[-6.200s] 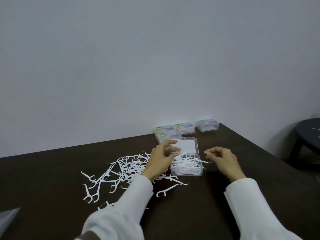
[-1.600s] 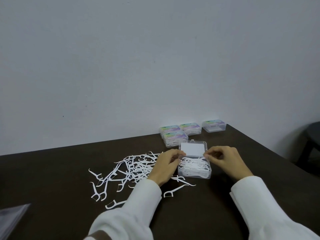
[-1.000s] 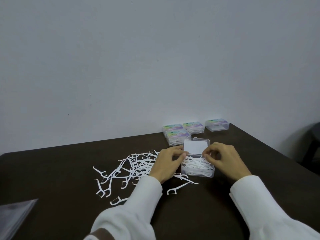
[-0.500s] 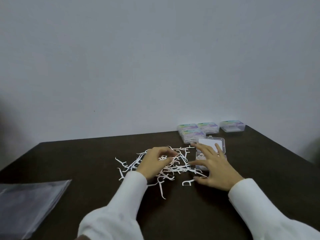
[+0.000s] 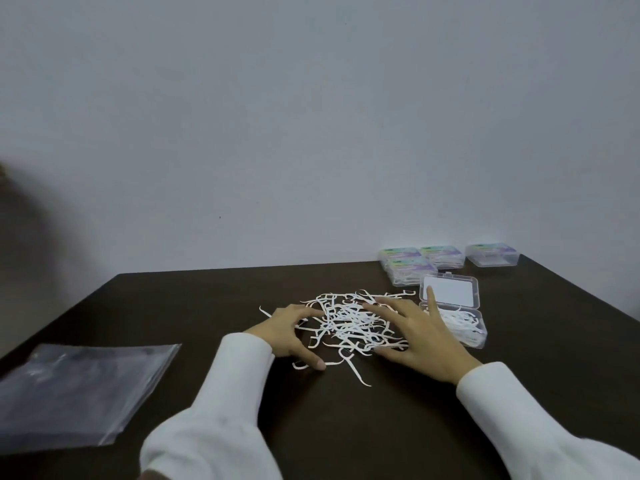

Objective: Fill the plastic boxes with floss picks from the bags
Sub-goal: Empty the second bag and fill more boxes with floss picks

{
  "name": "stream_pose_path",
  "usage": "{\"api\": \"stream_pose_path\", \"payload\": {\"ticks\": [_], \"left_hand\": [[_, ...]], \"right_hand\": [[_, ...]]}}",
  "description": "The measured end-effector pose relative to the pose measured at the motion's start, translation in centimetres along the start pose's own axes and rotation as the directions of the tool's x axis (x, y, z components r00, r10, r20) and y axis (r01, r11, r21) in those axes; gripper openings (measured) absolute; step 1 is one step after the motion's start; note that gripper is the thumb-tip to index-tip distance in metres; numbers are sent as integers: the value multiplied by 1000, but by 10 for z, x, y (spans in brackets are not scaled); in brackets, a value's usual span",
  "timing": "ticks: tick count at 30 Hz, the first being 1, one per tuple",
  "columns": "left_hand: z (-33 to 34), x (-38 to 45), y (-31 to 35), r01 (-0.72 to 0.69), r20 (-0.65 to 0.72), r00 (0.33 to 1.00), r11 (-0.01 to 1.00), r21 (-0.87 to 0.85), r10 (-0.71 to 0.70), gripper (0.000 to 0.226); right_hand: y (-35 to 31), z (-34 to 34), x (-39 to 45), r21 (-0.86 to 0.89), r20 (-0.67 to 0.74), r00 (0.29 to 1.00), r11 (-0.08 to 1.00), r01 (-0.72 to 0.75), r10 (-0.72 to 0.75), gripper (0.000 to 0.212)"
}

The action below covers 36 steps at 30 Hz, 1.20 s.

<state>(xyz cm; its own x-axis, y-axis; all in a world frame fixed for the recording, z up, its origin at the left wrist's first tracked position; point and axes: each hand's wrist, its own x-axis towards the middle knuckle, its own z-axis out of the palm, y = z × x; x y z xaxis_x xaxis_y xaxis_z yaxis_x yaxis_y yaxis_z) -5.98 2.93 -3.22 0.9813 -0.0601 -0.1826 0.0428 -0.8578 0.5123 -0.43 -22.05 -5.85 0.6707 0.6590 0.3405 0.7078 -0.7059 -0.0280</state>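
1. The loose floss picks (image 5: 349, 323) lie heaped at centre frame on the dark desk (image 5: 346, 427), pointing every way, with no shared long axis.
2. The left hand (image 5: 287, 336) cups the heap's left edge, grip wide, fingers loosely curved, holding nothing.
3. The right hand (image 5: 417, 336) lies spread flat on its right side, grip wide.
4. The open plastic box (image 5: 460, 327), right of the heap, already holds picks lying roughly left to right; its lid (image 5: 449, 292) is folded back.
5. Advice: sweep both hands inward, gather a bundle, align the handles, then lay them parallel to the box's long side.
6. An empty bag (image 5: 79, 386) lies lower left.
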Motion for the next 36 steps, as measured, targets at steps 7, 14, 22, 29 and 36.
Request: {"api": "stream_pose_path", "payload": {"ticks": [7,14,22,29,36], "left_hand": [[6,1,4,38,-49,998,999,-6,-39,89],[16,7,8,-56,-154,987,998,-42,49,78],[21,14,5,-122,-269,955,992,25,125,47],[25,16,5,-132,-347,924,986,104,160,35],[27,17,6,-149,-425,885,981,128,190,25]], "right_hand": [[-28,2,23,68,228,970,992,-107,89,73],[-22,10,29,126,22,995,987,-101,99,32],[-24,6,31,237,-42,994,968,-85,97,18],[-23,0,27,301,-158,977,949,-93,146,14],[-21,-3,25,299,-262,944,947,-120,202,15]]}}
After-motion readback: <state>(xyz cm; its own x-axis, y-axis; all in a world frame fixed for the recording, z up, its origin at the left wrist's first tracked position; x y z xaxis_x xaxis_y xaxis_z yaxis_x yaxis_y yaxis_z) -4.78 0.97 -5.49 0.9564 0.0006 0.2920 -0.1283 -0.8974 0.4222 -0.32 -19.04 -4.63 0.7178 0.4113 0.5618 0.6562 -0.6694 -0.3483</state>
